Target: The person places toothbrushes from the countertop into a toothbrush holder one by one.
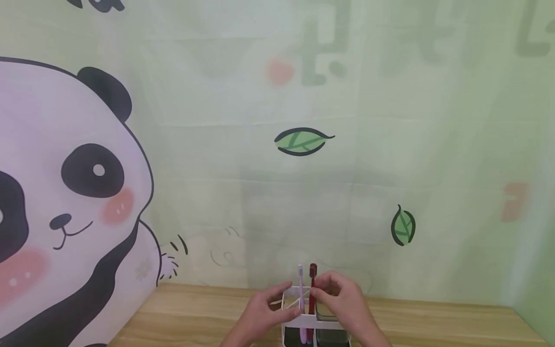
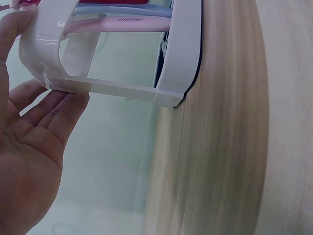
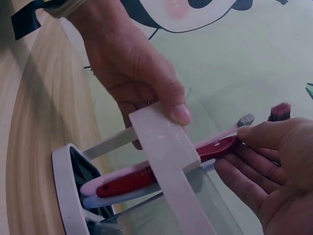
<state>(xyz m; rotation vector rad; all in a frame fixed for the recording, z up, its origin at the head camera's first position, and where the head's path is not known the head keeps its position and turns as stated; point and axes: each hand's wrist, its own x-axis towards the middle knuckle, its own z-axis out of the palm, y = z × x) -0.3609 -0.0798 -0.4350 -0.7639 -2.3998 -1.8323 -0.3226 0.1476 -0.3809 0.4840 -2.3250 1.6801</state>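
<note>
**Two hands at a toothbrush holder**

At the bottom centre of the head view, a white toothbrush holder (image 1: 299, 315) stands on the wooden table (image 1: 195, 313). The left hand (image 1: 260, 313) grips its top frame, thumb over the rim and fingers (image 2: 49, 105) loosely spread beneath. The right hand (image 1: 342, 301) pinches the red toothbrush (image 1: 312, 289), which stands in the holder beside a pink toothbrush (image 1: 301, 294). Behind hangs a panda backdrop (image 1: 69, 193).

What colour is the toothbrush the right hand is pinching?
Dark red toothbrush, pinched by the right hand; clearest in the right wrist view.
</note>
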